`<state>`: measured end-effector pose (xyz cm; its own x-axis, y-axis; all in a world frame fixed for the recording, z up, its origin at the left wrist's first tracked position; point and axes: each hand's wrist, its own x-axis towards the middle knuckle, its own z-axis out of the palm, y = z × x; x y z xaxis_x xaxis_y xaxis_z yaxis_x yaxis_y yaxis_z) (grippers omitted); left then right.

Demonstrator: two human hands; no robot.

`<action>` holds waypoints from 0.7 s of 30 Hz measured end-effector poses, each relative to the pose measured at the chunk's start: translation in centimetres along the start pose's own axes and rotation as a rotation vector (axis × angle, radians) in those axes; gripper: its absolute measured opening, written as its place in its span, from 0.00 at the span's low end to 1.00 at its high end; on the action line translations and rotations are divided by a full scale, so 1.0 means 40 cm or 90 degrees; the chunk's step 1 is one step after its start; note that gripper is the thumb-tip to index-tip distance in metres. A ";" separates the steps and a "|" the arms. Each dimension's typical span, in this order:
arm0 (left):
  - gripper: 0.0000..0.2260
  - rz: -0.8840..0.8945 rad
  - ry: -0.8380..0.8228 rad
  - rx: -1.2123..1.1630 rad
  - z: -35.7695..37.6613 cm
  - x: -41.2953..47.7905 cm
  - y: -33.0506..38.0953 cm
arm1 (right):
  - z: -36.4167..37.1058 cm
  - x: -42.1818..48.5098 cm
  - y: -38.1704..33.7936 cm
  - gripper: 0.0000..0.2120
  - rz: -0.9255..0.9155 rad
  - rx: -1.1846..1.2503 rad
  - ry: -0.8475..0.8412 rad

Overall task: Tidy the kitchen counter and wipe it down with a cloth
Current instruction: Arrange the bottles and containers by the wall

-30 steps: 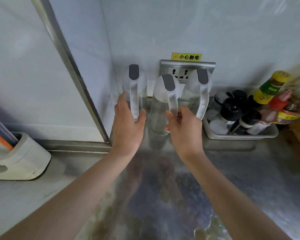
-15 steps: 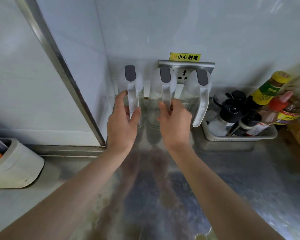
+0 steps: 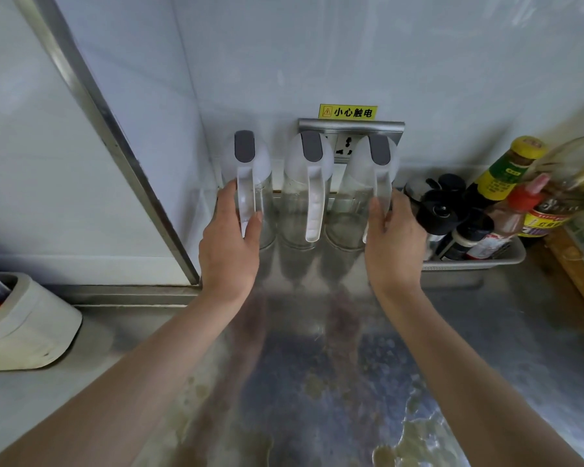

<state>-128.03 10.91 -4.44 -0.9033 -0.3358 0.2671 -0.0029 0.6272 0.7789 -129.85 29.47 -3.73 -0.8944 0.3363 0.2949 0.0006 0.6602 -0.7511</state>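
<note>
Counter [image 3: 317,382]: left hand [image 3: 228,254] grips left jug [image 3: 250,170], right hand [image 3: 397,246] right jug [image 3: 361,173]

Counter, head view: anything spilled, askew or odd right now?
Yes. Yellowish-brown stains spread over the steel counter in the foreground, not yet wiped. The middle jug and right jug stand upright, but directly in front of a wall socket marked with a warning sticker.

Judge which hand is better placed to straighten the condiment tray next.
Right, probably. The right hand grips the right jug directly beside the tray; the left hand holds the left jug, at the row's far end.
</note>
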 end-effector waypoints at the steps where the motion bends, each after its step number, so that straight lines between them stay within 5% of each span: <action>1: 0.20 -0.001 0.000 0.000 0.001 0.000 0.000 | 0.009 -0.002 0.005 0.16 -0.020 0.000 0.003; 21: 0.21 -0.014 0.005 0.035 0.008 -0.005 0.011 | 0.031 0.000 0.012 0.19 -0.031 -0.038 0.009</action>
<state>-128.00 11.48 -4.32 -0.8995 -0.3554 0.2541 -0.0468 0.6565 0.7529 -130.39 28.94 -4.81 -0.8877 0.3124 0.3383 -0.0148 0.7150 -0.6990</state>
